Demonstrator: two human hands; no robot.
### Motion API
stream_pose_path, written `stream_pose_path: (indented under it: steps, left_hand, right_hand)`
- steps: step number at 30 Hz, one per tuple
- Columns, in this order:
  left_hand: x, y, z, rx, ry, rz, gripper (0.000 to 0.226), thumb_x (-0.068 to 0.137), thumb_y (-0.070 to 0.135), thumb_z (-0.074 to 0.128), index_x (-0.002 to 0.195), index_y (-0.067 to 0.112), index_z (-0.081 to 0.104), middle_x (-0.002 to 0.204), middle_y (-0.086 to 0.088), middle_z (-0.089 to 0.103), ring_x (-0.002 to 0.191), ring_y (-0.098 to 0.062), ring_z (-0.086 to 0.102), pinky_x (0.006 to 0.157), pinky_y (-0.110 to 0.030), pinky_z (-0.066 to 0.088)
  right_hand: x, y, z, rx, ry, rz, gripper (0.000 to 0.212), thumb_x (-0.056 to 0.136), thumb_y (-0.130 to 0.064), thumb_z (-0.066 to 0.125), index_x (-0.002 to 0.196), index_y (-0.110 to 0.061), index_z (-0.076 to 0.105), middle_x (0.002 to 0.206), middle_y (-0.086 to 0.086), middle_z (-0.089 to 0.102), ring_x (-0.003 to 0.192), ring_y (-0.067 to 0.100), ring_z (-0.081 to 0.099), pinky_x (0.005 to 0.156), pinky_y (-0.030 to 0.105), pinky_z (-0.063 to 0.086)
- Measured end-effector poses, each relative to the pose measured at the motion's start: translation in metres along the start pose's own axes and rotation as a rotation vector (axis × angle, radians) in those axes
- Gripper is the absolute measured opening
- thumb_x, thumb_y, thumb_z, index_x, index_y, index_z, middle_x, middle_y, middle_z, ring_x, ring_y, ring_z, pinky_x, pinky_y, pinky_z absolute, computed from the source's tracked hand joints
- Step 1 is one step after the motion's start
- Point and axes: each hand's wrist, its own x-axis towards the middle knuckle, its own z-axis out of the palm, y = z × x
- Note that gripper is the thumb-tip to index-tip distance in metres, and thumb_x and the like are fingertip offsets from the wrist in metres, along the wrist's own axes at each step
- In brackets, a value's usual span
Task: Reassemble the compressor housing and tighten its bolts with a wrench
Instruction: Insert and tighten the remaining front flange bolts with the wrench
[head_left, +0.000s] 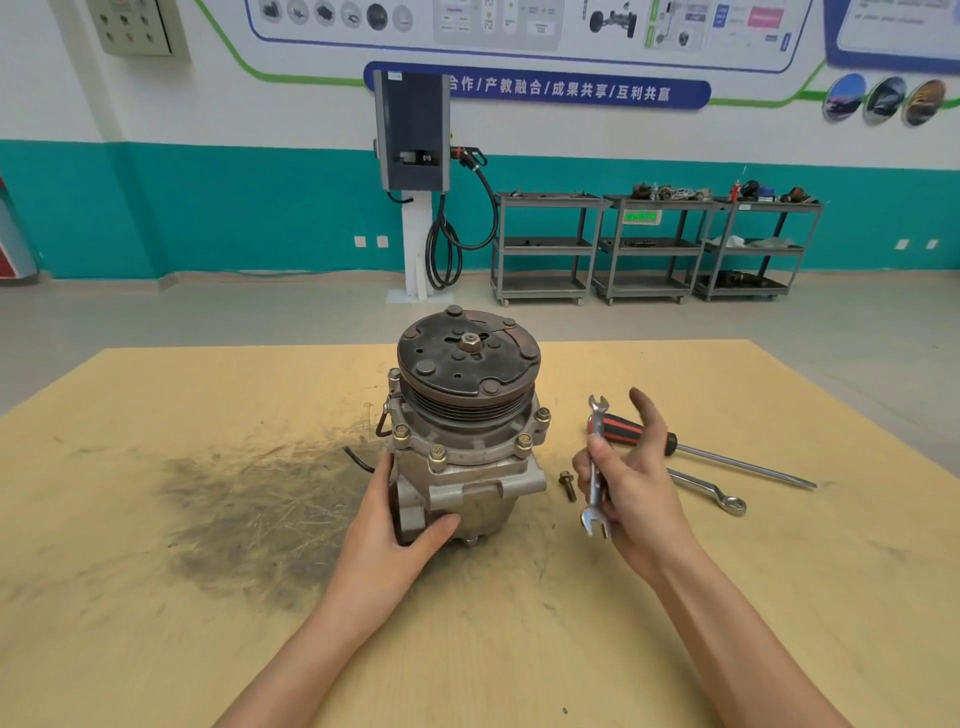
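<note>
On a scuffed plywood table (156, 597), a person is steadying the upright compressor (465, 447) with the left hand (397, 525) wrapped around its lower housing, while the right hand (631, 483) is pinching a double-ended open wrench (596, 470) between thumb and fingers; with a loose bolt (567, 485) lying just beside the housing, tightening appears to be the step in hand, and seating the wrench on a flange bolt (438, 453) likely comes next

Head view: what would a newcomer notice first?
The compressor stands pulley-up mid-table, with the left hand gripping its lower body. Just to its right, the right hand holds an open-end wrench upright. A loose bolt lies between them, and a screwdriver and ring spanner lie behind the right hand.
</note>
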Motion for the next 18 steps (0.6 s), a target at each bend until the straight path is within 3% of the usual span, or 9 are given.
stream_pose_path:
  steps: [2,5,7,10,12,14,16,18]
  left_hand:
    - [0.0,0.0,0.0,-0.001,0.001,0.001,0.085,0.082,0.031,0.079,0.153,0.026,0.032,0.136,0.02,0.058,0.13,-0.002,0.051,0.109,-0.027,0.039]
    - [0.0,0.0,0.0,-0.002,0.004,0.011,0.083,0.083,0.03,0.079,0.152,0.028,0.033,0.135,0.02,0.058,0.129,-0.002,0.051,0.107,-0.024,0.039]
    - [0.0,0.0,0.0,-0.003,0.001,0.013,0.086,0.083,0.03,0.079,0.154,0.025,0.03,0.138,0.017,0.057,0.131,-0.003,0.05,0.108,-0.025,0.038]
    - [0.0,-0.001,0.0,-0.003,-0.002,0.02,0.086,0.083,0.03,0.079,0.155,0.025,0.03,0.138,0.017,0.058,0.131,-0.003,0.051,0.105,-0.019,0.038]
    - [0.0,-0.002,0.001,-0.003,-0.004,0.024,0.084,0.083,0.029,0.078,0.153,0.025,0.032,0.136,0.019,0.058,0.129,-0.002,0.052,0.097,-0.006,0.037]
    - [0.0,-0.002,0.001,-0.01,-0.006,0.027,0.082,0.083,0.029,0.078,0.152,0.026,0.033,0.134,0.021,0.059,0.127,0.0,0.052,0.092,-0.001,0.036]
    - [0.0,-0.002,0.001,-0.015,-0.005,0.036,0.081,0.083,0.03,0.078,0.151,0.027,0.034,0.134,0.021,0.059,0.126,0.001,0.053,0.094,-0.005,0.037]
    - [0.0,-0.002,0.001,-0.016,-0.001,0.042,0.078,0.083,0.03,0.078,0.149,0.029,0.036,0.132,0.024,0.059,0.123,0.007,0.053,0.092,-0.001,0.037]
  right_hand:
    - [0.0,-0.006,-0.001,0.172,0.031,-0.005,0.03,0.103,-0.005,0.037,0.123,-0.026,0.043,0.063,0.008,0.05,0.044,0.011,0.043,0.039,0.02,0.036]
    - [-0.001,-0.017,-0.005,0.481,-0.018,0.092,0.032,0.096,0.001,0.029,0.115,-0.009,0.052,0.07,0.016,0.062,0.049,0.016,0.053,0.034,0.017,0.035]
    - [-0.002,-0.021,-0.006,0.65,-0.108,0.092,0.031,0.088,0.001,0.036,0.113,-0.004,0.054,0.091,0.022,0.07,0.07,0.022,0.068,0.042,0.016,0.043]
    - [-0.005,-0.022,-0.005,0.642,-0.203,-0.043,0.025,0.094,-0.012,0.043,0.114,-0.005,0.057,0.121,0.023,0.065,0.106,0.027,0.066,0.062,0.023,0.052]
    - [-0.006,-0.021,-0.003,0.53,-0.158,-0.129,0.031,0.097,-0.035,0.043,0.104,-0.009,0.06,0.109,0.021,0.071,0.099,0.026,0.067,0.065,0.024,0.05]
    - [-0.008,-0.022,-0.002,0.4,-0.088,-0.19,0.045,0.096,-0.048,0.036,0.088,-0.015,0.064,0.08,0.018,0.073,0.078,0.025,0.067,0.06,0.023,0.046]
    - [-0.011,-0.022,0.001,0.311,-0.086,-0.228,0.048,0.096,-0.048,0.033,0.079,-0.02,0.068,0.064,0.016,0.069,0.065,0.024,0.065,0.056,0.022,0.045]
    - [-0.014,-0.022,0.006,0.272,-0.12,-0.231,0.045,0.096,-0.047,0.035,0.081,-0.02,0.068,0.062,0.015,0.067,0.06,0.022,0.061,0.054,0.022,0.044]
